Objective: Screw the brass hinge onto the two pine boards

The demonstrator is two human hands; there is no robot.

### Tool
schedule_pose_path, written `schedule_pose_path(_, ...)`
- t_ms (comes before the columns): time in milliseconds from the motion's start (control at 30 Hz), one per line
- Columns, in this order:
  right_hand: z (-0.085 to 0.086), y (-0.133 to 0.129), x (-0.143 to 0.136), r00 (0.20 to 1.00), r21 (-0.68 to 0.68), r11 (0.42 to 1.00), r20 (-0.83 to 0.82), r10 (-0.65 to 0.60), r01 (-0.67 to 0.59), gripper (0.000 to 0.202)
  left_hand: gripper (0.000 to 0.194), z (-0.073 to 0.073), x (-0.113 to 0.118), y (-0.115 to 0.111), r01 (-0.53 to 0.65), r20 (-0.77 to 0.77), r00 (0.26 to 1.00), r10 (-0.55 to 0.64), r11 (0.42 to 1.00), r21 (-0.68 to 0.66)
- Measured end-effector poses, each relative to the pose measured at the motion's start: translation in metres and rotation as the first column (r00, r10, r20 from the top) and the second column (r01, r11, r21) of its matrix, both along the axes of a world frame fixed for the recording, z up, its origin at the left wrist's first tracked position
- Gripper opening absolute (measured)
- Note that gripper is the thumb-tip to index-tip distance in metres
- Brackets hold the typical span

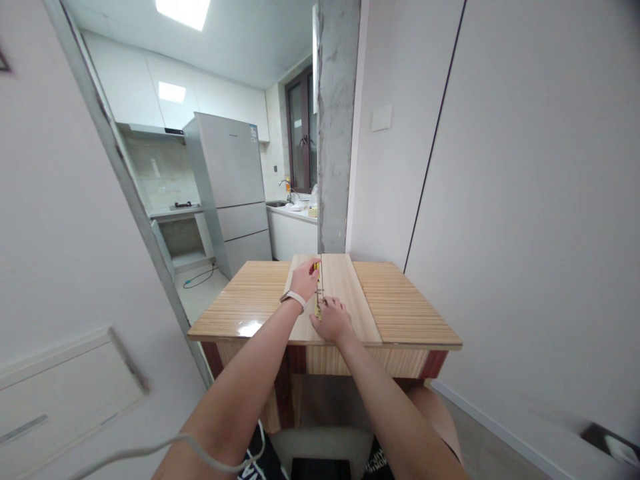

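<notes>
A pale wooden board (357, 307) lies across the middle of the wooden table, with a dark line running along it. On the line is a narrow yellow strip with dark marks (318, 312), partly covered by my hands. My left hand (304, 279), with a watch on its wrist, is at the far part of the strip, its fingers curled and closed at the yellow piece. Nearer to me, my right hand (333, 319) rests on the board beside the strip's near end, fingers bent over it; whether they grip it is hidden.
The table (410, 303) extends to both sides of the board. A white cable (187, 439) crosses over my left forearm. Beyond the table stand a grey pillar (337, 133), a silver fridge (235, 167) and a sink counter (295, 213). A wall is on the right.
</notes>
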State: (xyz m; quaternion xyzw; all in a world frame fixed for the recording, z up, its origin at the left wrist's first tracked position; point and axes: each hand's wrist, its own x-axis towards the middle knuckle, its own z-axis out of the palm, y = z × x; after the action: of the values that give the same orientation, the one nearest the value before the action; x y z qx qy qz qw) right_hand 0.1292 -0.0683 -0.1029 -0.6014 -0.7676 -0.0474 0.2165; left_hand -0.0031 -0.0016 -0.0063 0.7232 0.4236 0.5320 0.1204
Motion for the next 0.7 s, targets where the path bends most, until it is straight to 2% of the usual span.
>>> schedule_pose_path(100, 0.001, 0.000, 0.000, 1.000, -0.004, 1.000, 0.002, -0.001, 0.001, 0.065, 0.036, 0.000, 0.000, -0.001, 0.005, 0.028, 1.000, -0.005, 1.000, -0.001)
schedule_pose_path(267, 0.002, -0.003, 0.000, 1.000, 0.000, 1.000, -0.001, -0.002, 0.002, 0.064, 0.009, 0.008, 0.001, -0.002, -0.020, 0.090, 0.996, 0.017, 0.999, 0.037)
schedule_pose_path(333, 0.003, -0.003, 0.000, 1.000, 0.000, 1.000, 0.002, -0.001, 0.001, 0.063, 0.007, 0.011, 0.002, -0.002, -0.032, 0.110, 0.994, 0.025, 0.998, 0.059)
schedule_pose_path(533, 0.004, -0.004, 0.000, 1.000, 0.006, 1.000, 0.003, -0.006, 0.006, 0.063, 0.008, 0.012, 0.002, -0.002, -0.109, 0.118, 0.987, 0.105, 0.994, 0.028)
schedule_pose_path(700, 0.005, -0.004, 0.000, 1.000, -0.031, 0.999, 0.011, -0.013, 0.013, 0.063, 0.026, 0.013, -0.001, -0.002, -0.069, 0.070, 0.995, 0.068, 0.998, 0.013)
